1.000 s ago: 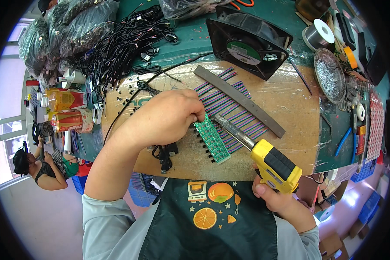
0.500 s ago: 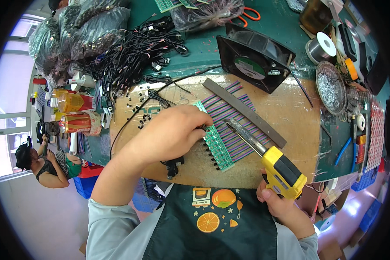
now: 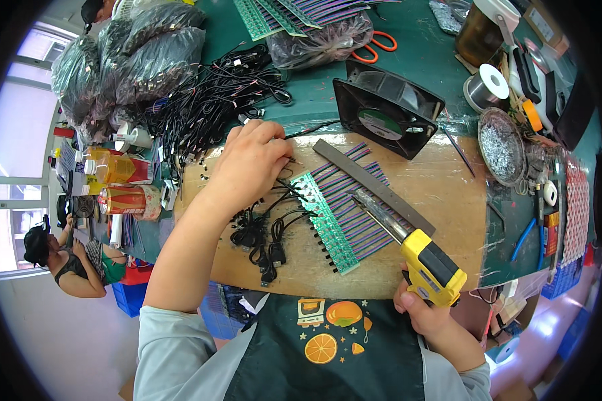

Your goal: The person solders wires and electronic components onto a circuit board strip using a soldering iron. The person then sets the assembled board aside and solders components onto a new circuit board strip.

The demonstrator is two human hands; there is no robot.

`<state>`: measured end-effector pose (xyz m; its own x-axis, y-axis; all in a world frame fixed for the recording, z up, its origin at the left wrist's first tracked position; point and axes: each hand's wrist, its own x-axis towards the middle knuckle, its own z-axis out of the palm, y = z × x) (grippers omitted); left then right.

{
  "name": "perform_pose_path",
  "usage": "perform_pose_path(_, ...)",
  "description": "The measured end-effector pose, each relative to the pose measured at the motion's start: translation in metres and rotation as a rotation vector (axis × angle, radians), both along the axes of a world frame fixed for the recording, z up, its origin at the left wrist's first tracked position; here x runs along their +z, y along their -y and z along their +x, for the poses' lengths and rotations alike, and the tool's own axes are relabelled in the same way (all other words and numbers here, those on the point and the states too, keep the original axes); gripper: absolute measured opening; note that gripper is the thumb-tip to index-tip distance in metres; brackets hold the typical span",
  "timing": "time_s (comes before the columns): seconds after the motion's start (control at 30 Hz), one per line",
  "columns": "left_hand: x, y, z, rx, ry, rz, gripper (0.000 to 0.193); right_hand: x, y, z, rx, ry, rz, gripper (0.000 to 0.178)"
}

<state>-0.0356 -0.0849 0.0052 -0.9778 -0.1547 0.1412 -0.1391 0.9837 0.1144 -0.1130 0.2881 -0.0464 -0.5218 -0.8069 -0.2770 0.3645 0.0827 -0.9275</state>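
My right hand [image 3: 421,309] grips a yellow and black soldering gun [image 3: 435,269] by its handle. The gun's metal tip reaches over a row of thin coloured wires [image 3: 361,234], beside a green circuit board strip [image 3: 326,224] that these wires run out from. Across the wires lies a dark flat metal bar [image 3: 374,186]. My left hand [image 3: 251,164] is above and left of the board, thumb and fingers pinched on the wire end of a black cable, mostly hidden under the hand. Several black cables [image 3: 269,250] with plugs lie against the board's left side, some reaching its edge.
Behind the brown work mat [image 3: 448,200] stands a black fan [image 3: 388,110]. A solder spool [image 3: 486,87] and a round dish of solder scraps [image 3: 502,147] are at the right. Heaped black cables [image 3: 207,93], plastic bags [image 3: 127,60] and orange-handled scissors [image 3: 379,47] lie farther back.
My left hand has moved from the board up and left to the cable behind it, uncovering the cables beside the board. The soldering gun has barely shifted.
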Motion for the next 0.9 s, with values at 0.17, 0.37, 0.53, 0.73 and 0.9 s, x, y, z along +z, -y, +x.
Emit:
perform_pose_path(0.17, 0.006, 0.004, 0.011, 0.032, -0.118, 0.156, 0.014, 0.000, 0.000, 0.001, 0.007, -0.023, -0.031, 0.055)
perform_pose_path(0.37, 0.052, -0.037, 0.030, -0.029, -0.245, 0.005, 0.018, -0.001, -0.007, -0.002, 0.070, 0.034, 0.004, 0.050)
perform_pose_path(0.53, 0.064, -0.092, 0.051, -0.105, -0.113, 0.306, 0.023, 0.005, 0.007, -0.006, 0.206, -0.258, 0.111, 0.019)
perform_pose_path(0.73, 0.045, -0.126, 0.055, -0.142, -0.003, 0.651, 0.023, 0.025, 0.046, -0.011, 0.286, -0.372, -0.033, 0.053)
perform_pose_path(0.9, 0.034, -0.132, 0.055, -0.154, 0.005, 0.766, 0.019, 0.036, 0.059, -0.019, 0.425, -0.489, -0.086, 0.066)
